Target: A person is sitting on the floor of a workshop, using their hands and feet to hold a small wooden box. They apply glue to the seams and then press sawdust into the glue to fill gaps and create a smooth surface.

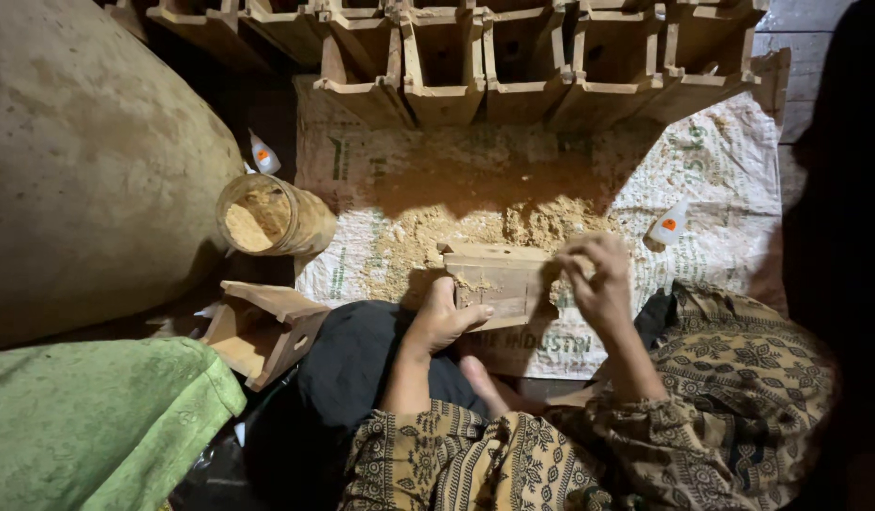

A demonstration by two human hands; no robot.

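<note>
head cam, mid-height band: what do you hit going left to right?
Large tan sack → jar of sawdust → left hand → small wooden box → right hand → small white bottle with orange label.

A small woodcraft workshop worked at floor level is indicated. Beyond the fingers, unfinished wooden boxes are stacked in rows, and sawdust is heaped on a woven plastic sack spread as a work mat. Left of the fingers, a sawdust-filled jar and small glue bottle are seen.
</note>
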